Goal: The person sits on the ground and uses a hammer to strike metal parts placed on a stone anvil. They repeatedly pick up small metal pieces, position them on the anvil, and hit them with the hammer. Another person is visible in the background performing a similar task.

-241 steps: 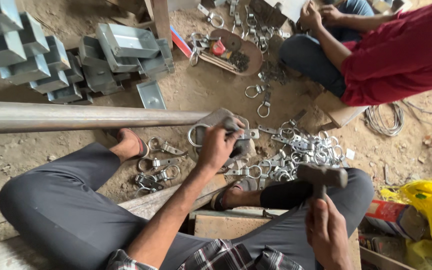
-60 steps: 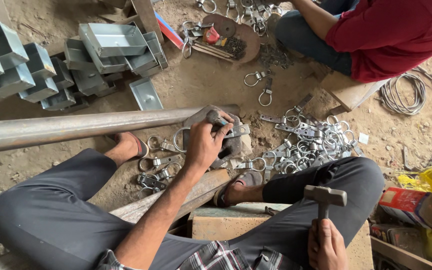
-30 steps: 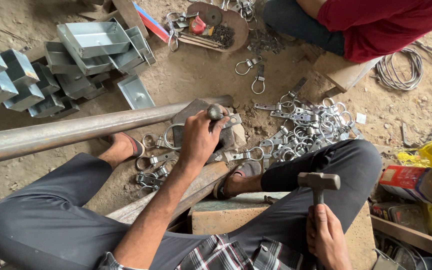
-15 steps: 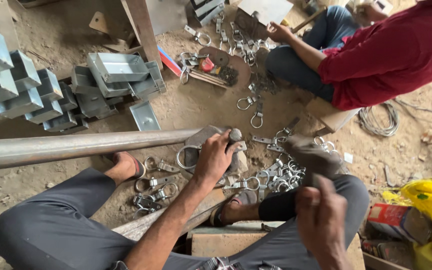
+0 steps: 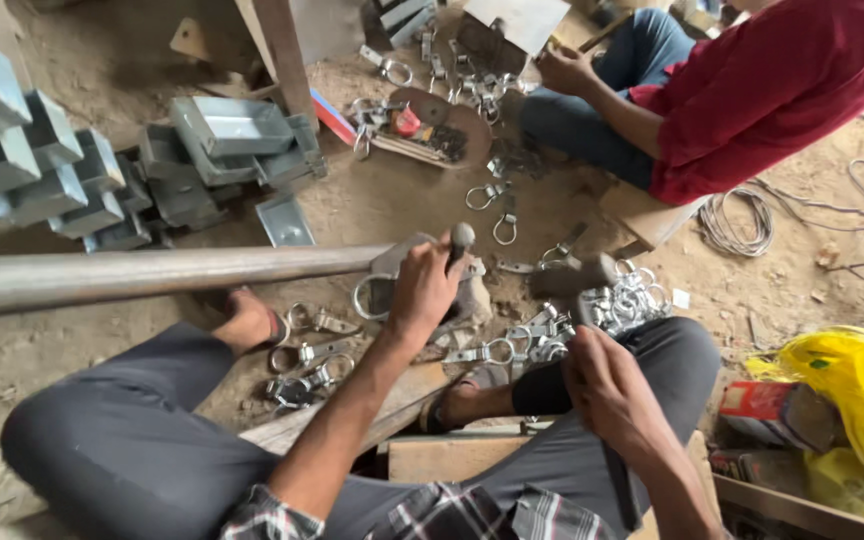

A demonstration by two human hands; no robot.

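motion blur hides the head of the hammer point(image 5: 577, 275), which shows only as a dark smear above the right hand point(image 5: 602, 375). that hand is closed in a full fist around the hammer handle, just above the right knee. the left hand point(image 5: 422, 290) is curled shut around a short round-topped metal punch point(image 5: 460, 240), held upright with its tip out of sight behind the fingers. under this hand sits a flat grey block point(image 5: 397, 270), mostly covered, with a metal ring clamp point(image 5: 364, 297) touching its left side. whether the punch tip meets the clamp cannot be told.

a long steel pipe point(image 5: 152, 275) runs from the left edge of the ground to the block; its far end is cut off. loose ring clamps point(image 5: 612, 300) lie in a heap on the dirt right of the block, their shapes hard to separate. stacked grey metal channels point(image 5: 232, 130) lie near the upper left corner. a second person in a red shirt point(image 5: 782, 90) sits at the upper right, partly cropped.
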